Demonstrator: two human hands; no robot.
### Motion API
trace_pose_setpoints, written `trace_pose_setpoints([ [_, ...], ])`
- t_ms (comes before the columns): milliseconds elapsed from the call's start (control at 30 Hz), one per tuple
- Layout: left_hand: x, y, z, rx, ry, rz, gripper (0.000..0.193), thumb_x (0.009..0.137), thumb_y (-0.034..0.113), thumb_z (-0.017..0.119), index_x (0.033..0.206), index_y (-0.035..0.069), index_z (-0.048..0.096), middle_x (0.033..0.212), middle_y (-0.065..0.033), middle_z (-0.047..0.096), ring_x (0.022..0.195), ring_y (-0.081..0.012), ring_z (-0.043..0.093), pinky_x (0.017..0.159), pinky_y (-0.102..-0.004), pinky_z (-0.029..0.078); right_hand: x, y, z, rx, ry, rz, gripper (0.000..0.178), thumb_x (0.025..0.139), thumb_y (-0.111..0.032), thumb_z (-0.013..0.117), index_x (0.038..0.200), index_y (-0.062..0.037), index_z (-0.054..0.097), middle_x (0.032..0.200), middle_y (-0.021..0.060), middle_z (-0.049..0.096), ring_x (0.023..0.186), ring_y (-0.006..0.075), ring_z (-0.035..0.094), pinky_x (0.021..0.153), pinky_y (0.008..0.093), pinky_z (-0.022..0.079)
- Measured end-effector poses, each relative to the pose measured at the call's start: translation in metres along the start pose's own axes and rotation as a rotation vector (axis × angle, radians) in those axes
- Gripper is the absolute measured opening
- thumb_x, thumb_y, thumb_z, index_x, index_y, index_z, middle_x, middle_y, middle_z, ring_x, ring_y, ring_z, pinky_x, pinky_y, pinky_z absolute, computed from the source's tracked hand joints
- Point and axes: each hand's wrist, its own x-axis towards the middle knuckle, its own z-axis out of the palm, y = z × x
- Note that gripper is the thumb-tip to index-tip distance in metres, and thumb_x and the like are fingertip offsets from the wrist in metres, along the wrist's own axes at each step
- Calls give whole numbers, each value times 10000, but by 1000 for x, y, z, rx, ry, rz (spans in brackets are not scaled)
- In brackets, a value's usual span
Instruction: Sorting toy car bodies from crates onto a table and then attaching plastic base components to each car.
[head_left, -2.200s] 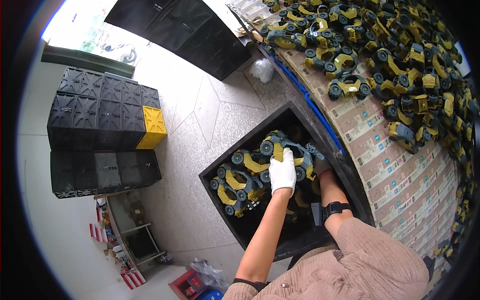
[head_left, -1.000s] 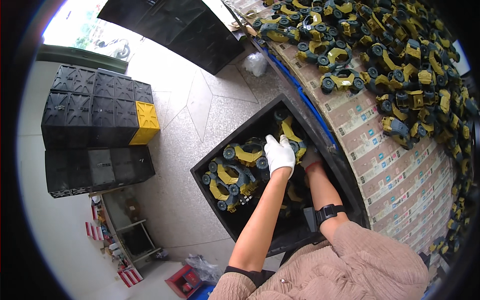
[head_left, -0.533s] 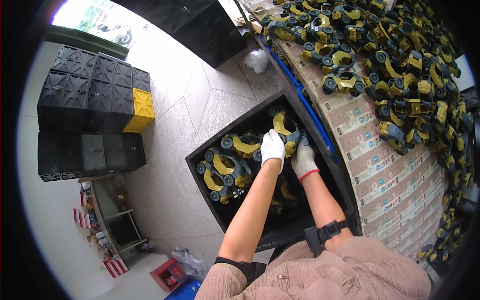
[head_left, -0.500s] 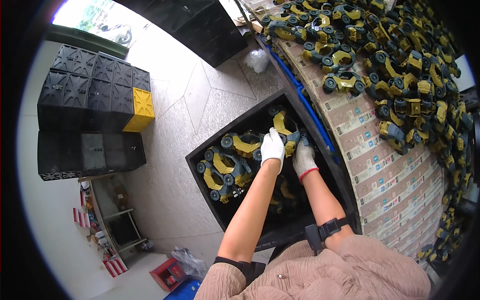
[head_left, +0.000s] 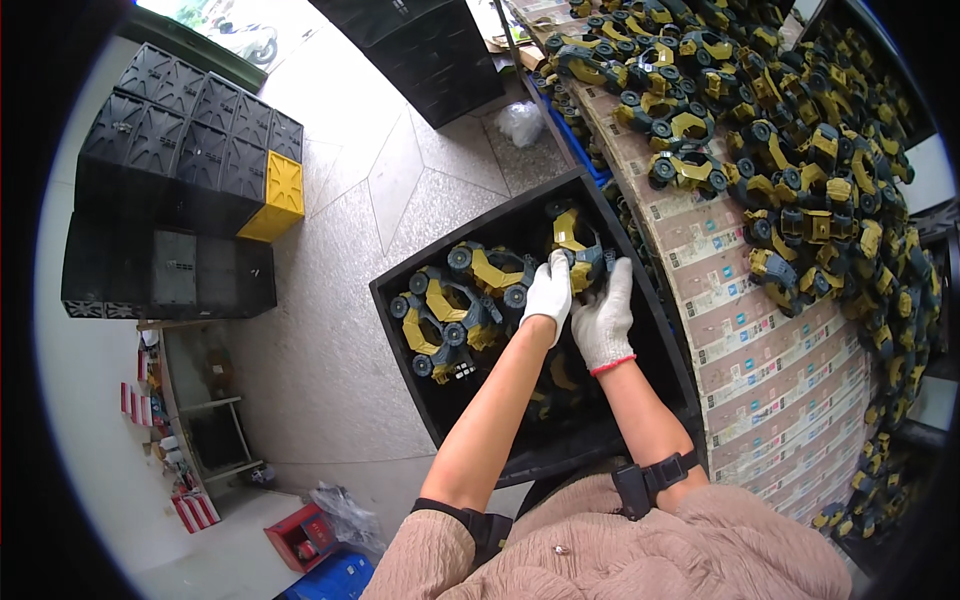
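In the black crate (head_left: 405, 285) before me lie several yellow and dark-grey toy vehicles with black wheels. My left hand (head_left: 548, 297), in a white glove, grips the near-left side of the toy vehicle (head_left: 570, 229) at the crate's far right. Beside that same toy, my right hand (head_left: 606, 325), in a white glove with a red cuff, has its fingers stretched upward and its thumb apart. Left of my left hand rest another toy vehicle (head_left: 493, 273) and a further toy vehicle (head_left: 428, 338). Shadow obscures what lies lower in the crate, beneath my forearms.
A table (head_left: 735, 350) covered in patterned sheeting runs along the crate's right, with a heap of toy vehicles (head_left: 790, 150) on it. Stacked black crates (head_left: 180, 150) stand at left, one yellow crate (head_left: 285, 185) among them. More black crates (head_left: 430, 60) are at the far side.
My right hand has drawn back and come up from the toy's right side, its fingers now extended. My left hand stays on the toy. The view has shifted slightly.
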Motion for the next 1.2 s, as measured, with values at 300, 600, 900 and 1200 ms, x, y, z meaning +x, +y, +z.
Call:
trace_pose_setpoints([
  [300,-32,-34,-16,-461,-136,167,373,1060,269,575,1350,34,580,1122,-74,698,951,-171,667,886,-291,527,21,-2,-12,-801,-65,-135,709,950,-426,748,1485,-55,467,1368,112,601,1224,219,575,1004,359,467],
  [600,-57,-76,-70,-119,326,488,317,1025,117,590,1325,13,603,1058,-91,705,896,-164,656,832,-303,533,-12,-23,1,-748,-45,30,841,929,-489,744,1582,-152,333,1629,82,357,1504,317,297,1085,719,329],
  [900,-49,2,-80,1088,207,606,630,789,340,796,1372,201,604,1418,-187,542,1127,-408,631,958,-469,549,-4,-7,-2,-691,-65,-71,585,964,-304,699,1489,-151,492,1427,74,536,1311,279,510,986,589,496],
  [1200,-5,-27,-101,829,-56,863,414,679,-20,662,1077,91,631,1260,-176,568,1190,-428,547,1008,-435,492,9,-12,-18,-754,-80,-137,643,940,-380,734,1468,-93,505,1391,69,592,1288,243,529,1011,533,442],
])
